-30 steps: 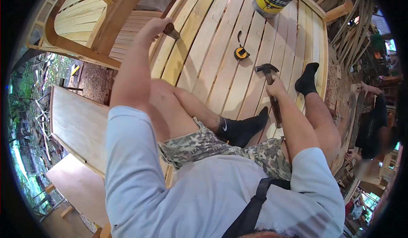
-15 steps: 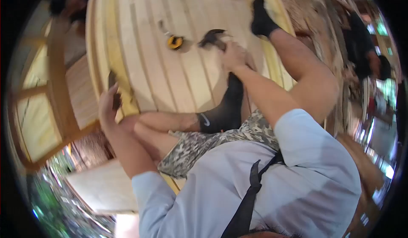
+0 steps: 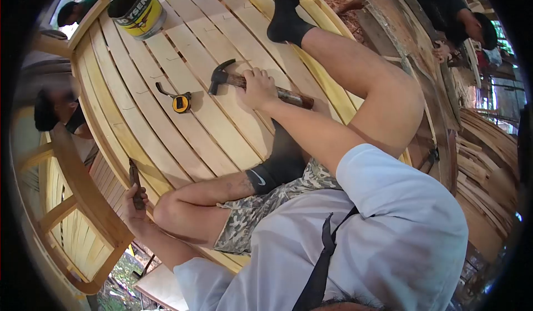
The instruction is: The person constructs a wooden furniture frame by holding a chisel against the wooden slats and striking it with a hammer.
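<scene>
A claw hammer (image 3: 294, 97) with a dark head and brown wooden handle lies low over the slatted wooden surface (image 3: 216, 139). My right hand (image 3: 259, 89) is closed round its handle, just behind the head. At the left edge of the slats, my left hand (image 3: 135, 205) grips a narrow, dark brown hand tool (image 3: 135, 186) with a pointed tip; its exact kind is unclear. Between the two hands, nearer the hammer, a yellow and black tape measure (image 3: 180, 103) rests on the slats with a short length of blade out.
A paint bucket (image 3: 139, 11) stands at the far left of the slats. Several thin bent pieces, perhaps nails, lie scattered there. My leg (image 3: 355, 61) stretches along the right side. Other people (image 3: 466, 17) are at both sides. Wood strips (image 3: 488, 172) are piled at right.
My view has shifted, bringing the paint bucket into sight. The hammer has turned so that its handle shows along the slats, still in my right hand. My left hand still holds its tool.
</scene>
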The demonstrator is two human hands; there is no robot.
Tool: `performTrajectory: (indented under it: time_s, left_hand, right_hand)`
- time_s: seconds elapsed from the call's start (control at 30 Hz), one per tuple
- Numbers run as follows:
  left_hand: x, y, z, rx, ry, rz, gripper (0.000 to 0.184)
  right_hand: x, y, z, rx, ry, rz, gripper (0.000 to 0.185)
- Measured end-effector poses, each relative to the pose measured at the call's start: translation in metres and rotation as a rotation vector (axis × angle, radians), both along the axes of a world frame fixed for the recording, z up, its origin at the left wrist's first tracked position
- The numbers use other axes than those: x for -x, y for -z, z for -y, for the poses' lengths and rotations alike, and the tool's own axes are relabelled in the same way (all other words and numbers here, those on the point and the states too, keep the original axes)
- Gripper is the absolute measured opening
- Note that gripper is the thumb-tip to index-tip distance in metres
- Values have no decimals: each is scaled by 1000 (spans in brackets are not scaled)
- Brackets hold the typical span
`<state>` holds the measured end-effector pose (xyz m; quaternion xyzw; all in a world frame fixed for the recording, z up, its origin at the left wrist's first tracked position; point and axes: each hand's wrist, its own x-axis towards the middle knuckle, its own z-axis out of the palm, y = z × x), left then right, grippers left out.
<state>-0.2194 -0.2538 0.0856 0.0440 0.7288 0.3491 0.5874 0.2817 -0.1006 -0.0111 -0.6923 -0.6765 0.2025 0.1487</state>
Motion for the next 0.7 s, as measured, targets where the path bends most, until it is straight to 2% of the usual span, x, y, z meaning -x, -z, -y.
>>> performTrajectory:
  time_s: [0.1,0.2,0.3,0.33,0.43,0.63,0.7]
  left_hand:
    - [-15,1,12,-19,1,-103,23]
    - [-12,1,20,-44,73,-100,20]
    - [27,-4,16,-44,46,-37,26]
    - [40,-2,16,-85,127,-11,28]
    - [17,-16,6,-35,102,-31,27]
    - [10,12,17,-165,51,-55,30]
    - [30,12,9,-159,94,44,31]
  right_hand:
    - [6,-10,2,78,32,4,44]
    - [1,-15,7,33,27,-2,45]
    - [3,-15,5,94,-37,-14,49]
    - [2,-12,5,84,-36,-11,48]
    - [0,-5,5,69,-44,-13,48]
    - [-2,-8,4,37,-5,3,47]
    - [-2,-4,2,65,-12,-26,47]
